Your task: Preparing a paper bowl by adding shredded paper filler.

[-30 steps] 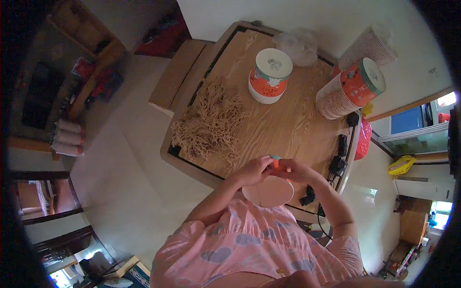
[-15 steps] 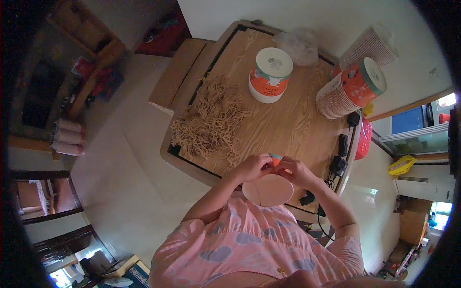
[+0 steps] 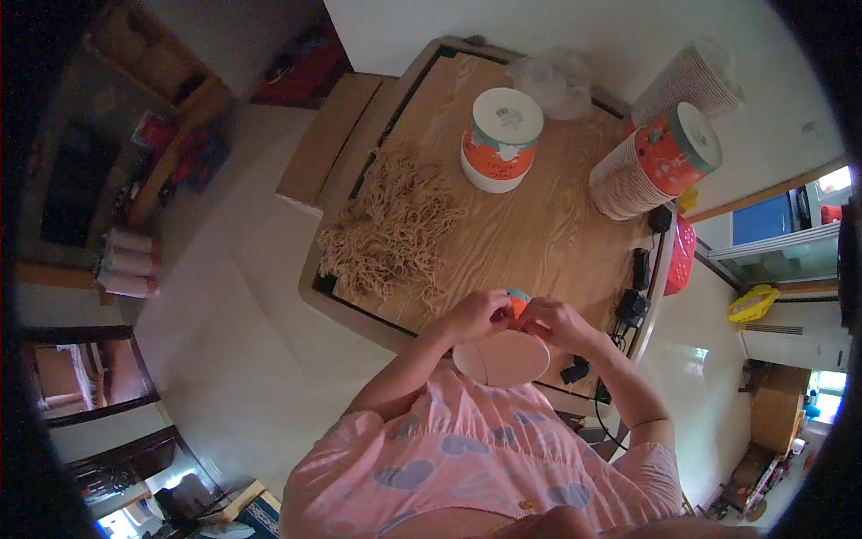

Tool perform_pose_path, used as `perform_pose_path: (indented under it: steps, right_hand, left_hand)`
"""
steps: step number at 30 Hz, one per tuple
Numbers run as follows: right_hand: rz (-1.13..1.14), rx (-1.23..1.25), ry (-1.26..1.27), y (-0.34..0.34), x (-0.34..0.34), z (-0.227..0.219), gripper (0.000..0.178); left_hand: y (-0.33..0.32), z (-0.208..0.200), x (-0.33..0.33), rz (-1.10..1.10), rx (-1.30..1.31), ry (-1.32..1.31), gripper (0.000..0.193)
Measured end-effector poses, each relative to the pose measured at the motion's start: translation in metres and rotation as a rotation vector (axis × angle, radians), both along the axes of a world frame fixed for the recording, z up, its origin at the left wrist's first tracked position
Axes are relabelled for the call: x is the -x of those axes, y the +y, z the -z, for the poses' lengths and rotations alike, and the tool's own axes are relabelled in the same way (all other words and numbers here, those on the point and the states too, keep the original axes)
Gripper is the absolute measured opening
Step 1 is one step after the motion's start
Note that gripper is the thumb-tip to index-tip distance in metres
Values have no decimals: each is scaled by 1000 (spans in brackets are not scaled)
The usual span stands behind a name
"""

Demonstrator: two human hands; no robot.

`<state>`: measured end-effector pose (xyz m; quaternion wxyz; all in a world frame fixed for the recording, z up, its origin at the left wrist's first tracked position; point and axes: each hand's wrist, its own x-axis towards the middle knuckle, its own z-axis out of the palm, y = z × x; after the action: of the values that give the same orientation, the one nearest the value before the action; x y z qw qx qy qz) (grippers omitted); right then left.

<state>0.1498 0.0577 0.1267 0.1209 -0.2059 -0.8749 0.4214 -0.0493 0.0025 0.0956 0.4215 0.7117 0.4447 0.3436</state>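
Bent fingers meet at the orange wall of a paper tub

An orange, green-banded round paper tub with a smooth pale inside (image 3: 501, 359) sits tilted at the near edge of the table, directly in front of the wearer's body, its wide oval mouth turned toward the pink cloth dress with grey-violet heart shapes (image 3: 503, 449). A fine line runs down the tub's inner wall. The left hand (image 3: 478, 314) and the right hand (image 3: 558, 325) come together at its far side, fingers bent inward and touching the orange outer surface. Whether they grip the wall itself or pinch something thinner there is too small to tell.

The table (image 3: 539, 229) has a streaked wood-grain top within a dark groove and a pale, rounded rim. On its left part lies a loose, crinkled heap of tan, fibrous strands (image 3: 391, 225). Beyond the hands, a matching orange-and-green tub with a flat white base (image 3: 503, 148) stands bottom-up. Near the right edge, a tall nested stack of tubs (image 3: 642, 171) shows closely ribbed white rims below one orange wall. A crumpled, translucent plastic bag (image 3: 552, 85) lies at the back, and boxy black plastic adapters (image 3: 634, 308) line the right side.
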Motion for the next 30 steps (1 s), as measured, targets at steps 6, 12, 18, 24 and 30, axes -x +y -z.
perform_pose_path:
  steps: [6,12,18,24,30]
  right_hand:
    - [5,118,18,-3,-2,0,15]
    - [-17,154,-36,-3,-5,-1,20]
    - [36,195,14,-10,-8,2,15]
    - [185,430,-63,-14,-3,-15,17]
    - [91,254,-4,-11,-2,-7,16]
  left_hand:
    - [-1,5,1,-2,-6,-11,12]
    - [-1,1,2,39,110,5,15]
    - [-3,10,2,-35,132,-30,16]
    - [-4,12,6,-26,28,-72,14]
    - [-4,7,8,-19,235,-169,18]
